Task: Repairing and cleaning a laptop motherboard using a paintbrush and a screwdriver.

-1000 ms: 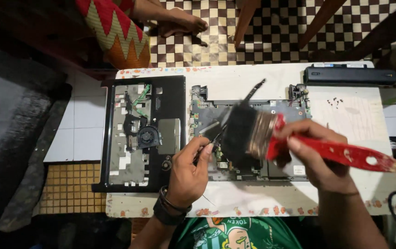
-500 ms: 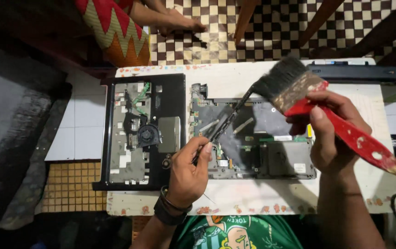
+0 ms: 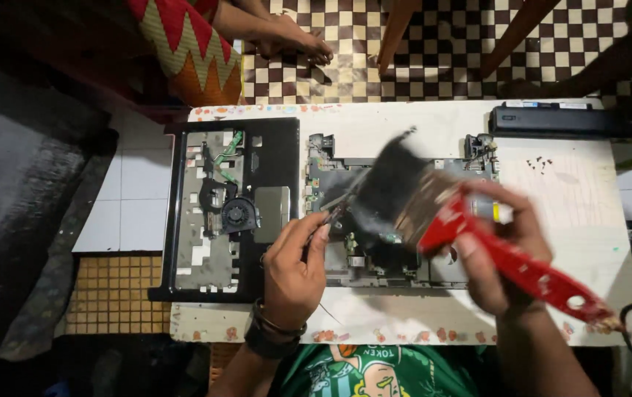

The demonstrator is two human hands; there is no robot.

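Down from the far right, the red-handled brush (image 3: 478,242) has swept back over the laptop motherboard (image 3: 389,220) at mid-table, blurred bristles on the board, right hand (image 3: 496,257) wrapped round its handle. Left hand (image 3: 294,268) pinches a thin black tool (image 3: 338,209) against the board. A black keyboard frame (image 3: 231,206) lies left; a long black battery (image 3: 562,119) sits at the far right edge.

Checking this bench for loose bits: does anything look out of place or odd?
Yes: small dark screws lie scattered loose on the white table, right of the opened laptop base. The paintbrush in the right hand is only motion-blurred.
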